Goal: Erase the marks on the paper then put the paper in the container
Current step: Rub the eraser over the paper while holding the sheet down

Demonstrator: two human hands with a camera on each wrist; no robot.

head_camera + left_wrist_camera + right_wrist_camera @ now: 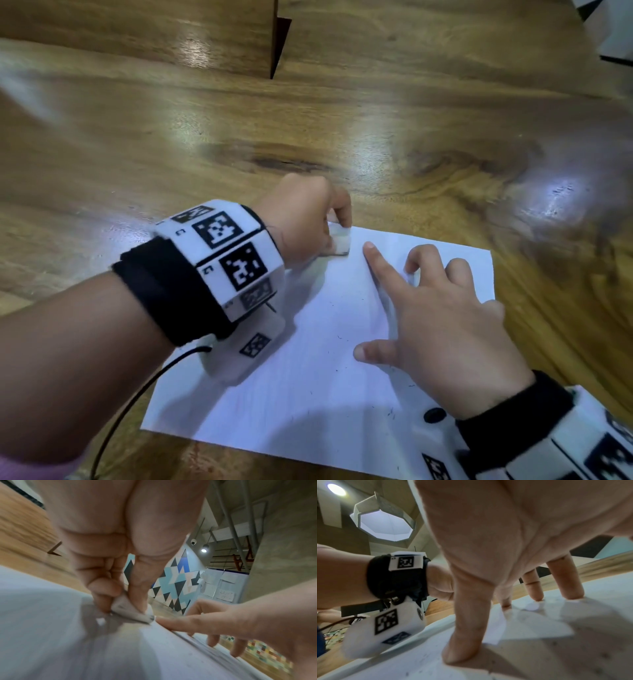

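I wear black wristbands (161,291) with white blocks (226,253) bearing square black codes, a thin black cable (137,394), a pink sleeve (30,467).

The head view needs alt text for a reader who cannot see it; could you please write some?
A person's left hand pinches a small white eraser against the far corner of a white paper sheet on a glossy wooden table. The right hand presses spread fingertips on the sheet. Both wrists wear black straps with white marker-printed camera blocks.
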